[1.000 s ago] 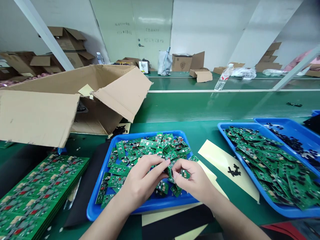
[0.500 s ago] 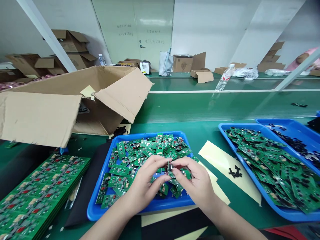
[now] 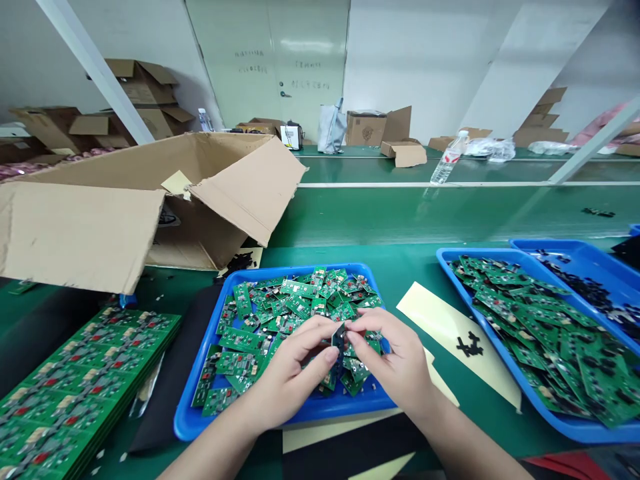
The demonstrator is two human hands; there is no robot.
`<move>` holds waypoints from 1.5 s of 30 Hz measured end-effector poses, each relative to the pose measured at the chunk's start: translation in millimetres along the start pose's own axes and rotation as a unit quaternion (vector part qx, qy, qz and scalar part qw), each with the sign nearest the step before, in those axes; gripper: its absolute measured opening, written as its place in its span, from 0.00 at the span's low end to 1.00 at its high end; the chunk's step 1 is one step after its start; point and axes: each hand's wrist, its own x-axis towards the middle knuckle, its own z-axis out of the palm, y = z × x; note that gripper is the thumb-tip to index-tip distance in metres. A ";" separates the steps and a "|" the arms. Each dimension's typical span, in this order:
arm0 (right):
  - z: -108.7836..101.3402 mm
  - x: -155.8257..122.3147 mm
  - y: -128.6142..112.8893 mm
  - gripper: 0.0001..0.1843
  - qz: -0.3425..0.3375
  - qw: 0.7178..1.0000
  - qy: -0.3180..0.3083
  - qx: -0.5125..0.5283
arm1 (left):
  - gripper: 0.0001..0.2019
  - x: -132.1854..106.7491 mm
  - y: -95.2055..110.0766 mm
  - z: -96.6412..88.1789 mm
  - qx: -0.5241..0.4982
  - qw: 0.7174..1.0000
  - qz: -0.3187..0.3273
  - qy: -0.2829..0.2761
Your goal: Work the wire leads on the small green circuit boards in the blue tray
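Between both hands a small circuit board point(image 3: 339, 341) is held on edge, a dark side facing right. My left hand point(image 3: 295, 367) pinches it between thumb and fingers. My right hand point(image 3: 393, 350) is closed at the board's upper right edge, thumb and forefinger pressed together there; whether a small part sits between them is hidden. Below both hands lies a blue tray point(image 3: 200, 380) full of loose green circuit boards point(image 3: 243, 340), some of them covered by the hands.
Stacked board panels point(image 3: 90, 380) stand at left, beneath an open cardboard box point(image 3: 235, 193). On the right, a second blue tray point(image 3: 445, 257) holds more boards, beside a tray of black parts point(image 3: 585, 283). Yellow paper point(image 3: 430, 313) carries several black pieces point(image 3: 470, 345). A bottle point(image 3: 450, 157) stands behind.
The board has turned between my fingers, so more of its dark side shows. My right fingers have shifted to its upper edge. The trays and box stay put.
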 end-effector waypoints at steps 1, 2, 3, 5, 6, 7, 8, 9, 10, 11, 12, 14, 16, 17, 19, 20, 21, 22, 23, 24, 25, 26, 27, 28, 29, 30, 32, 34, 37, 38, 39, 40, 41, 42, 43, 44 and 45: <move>0.5 -0.3 1.1 0.05 -0.013 1.000 0.006 -0.014 | 0.13 0.4 0.5 0.5 0.010 1.000 -0.004 -0.005; 0.9 -0.4 2.0 0.05 -0.028 0.999 0.010 -0.026 | 0.14 0.7 0.5 1.0 0.021 1.000 -0.007 -0.005; 1.2 -0.5 2.6 0.06 -0.043 0.998 0.010 -0.035 | 0.15 0.7 -0.1 1.6 0.031 0.999 -0.010 0.003; 1.0 -0.2 2.6 0.07 -0.074 0.996 0.007 -0.052 | 0.16 0.6 -2.0 2.6 0.048 0.998 -0.016 0.023; 0.4 0.0 2.3 0.08 -0.088 0.994 0.006 -0.062 | 0.17 0.5 -2.9 2.9 0.050 0.998 -0.021 0.030; -0.5 0.3 1.8 0.08 -0.101 0.992 0.004 -0.074 | 0.17 0.3 -3.4 3.0 0.049 0.998 -0.025 0.033; -1.8 0.5 1.4 0.09 -0.112 0.990 0.003 -0.086 | 0.18 0.3 -3.6 3.0 0.045 0.998 -0.031 0.031; -3.2 0.6 1.2 0.09 -0.122 0.988 0.002 -0.099 | 0.18 0.2 -3.5 2.7 0.039 0.998 -0.039 0.024; -4.8 0.7 1.2 0.09 -0.130 0.985 -0.001 -0.110 | 0.19 0.2 -3.0 2.2 0.031 0.998 -0.049 0.013; -6.4 0.7 1.4 0.09 -0.135 0.983 -0.005 -0.121 | 0.20 0.2 -2.3 1.6 0.024 0.998 -0.060 0.002; -7.9 0.7 1.8 0.09 -0.139 0.982 -0.008 -0.129 | 0.21 0.2 -1.5 0.9 0.018 0.997 -0.071 -0.008; -10.1 0.9 2.6 0.09 -0.145 0.979 -0.014 -0.142 | 0.22 0.3 -0.1 -0.7 0.011 0.996 -0.086 -0.027; -11.2 1.3 3.3 0.08 -0.148 0.977 -0.021 -0.149 | 0.21 0.6 1.2 -2.4 0.005 0.995 -0.096 -0.041; -11.4 1.5 3.6 0.08 -0.148 0.977 -0.025 -0.150 | 0.19 0.8 1.8 -3.2 0.001 0.994 -0.101 -0.047; -11.4 1.8 4.2 0.08 -0.142 0.978 -0.036 -0.147 | 0.17 1.3 3.1 -4.5 -0.006 0.992 -0.114 -0.057; -11.2 1.8 4.6 0.08 -0.137 0.979 -0.041 -0.144 | 0.17 1.5 3.8 -4.9 -0.010 0.991 -0.122 -0.061; -11.0 1.6 5.0 0.08 -0.130 0.981 -0.046 -0.140 | 0.16 1.8 4.5 -5.3 -0.016 0.989 -0.130 -0.066; -10.7 1.4 5.6 0.08 -0.124 0.982 -0.050 -0.135 | 0.16 2.0 5.1 -5.5 -0.024 0.987 -0.138 -0.074; -10.4 1.0 6.1 0.09 -0.119 0.983 -0.055 -0.131 | 0.16 2.2 5.7 -5.7 -0.036 0.985 -0.147 -0.083; -10.0 0.5 6.7 0.11 -0.116 0.984 -0.059 -0.125 | 0.16 2.4 6.3 -5.9 -0.049 0.982 -0.155 -0.091; -9.4 -0.1 7.3 0.12 -0.116 0.984 -0.063 -0.119 | 0.15 2.5 6.7 -6.2 -0.063 0.980 -0.163 -0.098; -8.8 -0.6 7.9 0.13 -0.119 0.984 -0.066 -0.113 | 0.15 2.6 7.1 -6.6 -0.075 0.977 -0.170 -0.102; -8.2 -1.1 8.5 0.15 -0.123 0.984 -0.069 -0.110 | 0.15 2.6 7.5 -7.0 -0.083 0.975 -0.176 -0.106; -7.5 -1.4 9.2 0.16 -0.129 0.983 -0.069 -0.107 | 0.15 2.5 7.7 -7.4 -0.086 0.973 -0.183 -0.109; -6.8 -1.5 10.0 0.18 -0.135 0.983 -0.068 -0.108 | 0.15 2.4 8.0 -7.6 -0.085 0.971 -0.191 -0.114; -6.3 -1.3 10.8 0.20 -0.141 0.982 -0.064 -0.110 | 0.15 2.3 8.2 -7.7 -0.081 0.969 -0.197 -0.124; -6.1 -0.4 12.3 0.25 -0.147 0.982 -0.050 -0.109 | 0.15 2.1 8.3 -6.9 -0.068 0.964 -0.202 -0.159; -7.4 0.9 13.3 0.30 -0.141 0.984 -0.025 -0.103 | 0.15 2.0 7.9 -5.3 -0.052 0.963 -0.189 -0.185; -12.6 2.2 13.9 0.29 -0.077 0.994 0.053 -0.053 | 0.16 1.8 6.3 -3.6 -0.016 0.976 -0.152 -0.153; -14.8 2.5 14.5 0.27 -0.036 0.995 0.086 -0.018 | 0.16 1.5 5.7 -3.6 -0.004 0.981 -0.139 -0.134; -17.1 3.0 15.4 0.25 0.011 0.993 0.112 0.029 | 0.16 1.0 5.2 -3.9 0.007 0.985 -0.124 -0.118; -19.4 3.6 16.8 0.22 0.062 0.986 0.127 0.083 | 0.16 0.4 4.9 -4.4 0.017 0.988 -0.110 -0.104; -21.4 4.5 18.8 0.19 0.111 0.976 0.126 0.141 | 0.15 -0.4 4.7 -5.1 0.027 0.991 -0.097 -0.093; -23.1 5.6 21.1 0.17 0.156 0.962 0.105 0.197 | 0.15 -1.2 4.8 -5.7 0.038 0.992 -0.085 -0.084; -24.4 6.9 23.8 0.18 0.196 0.947 0.066 0.246 | 0.15 -2.0 5.0 -6.4 0.050 0.993 -0.074 -0.080; -25.3 8.3 26.4 0.21 0.230 0.931 0.017 0.283 | 0.17 -2.7 5.2 -7.0 0.062 0.993 -0.064 -0.080; -25.6 9.5 28.7 0.24 0.258 0.916 -0.030 0.307 | 0.18 -3.1 5.3 -7.5 0.076 0.992 -0.054 -0.084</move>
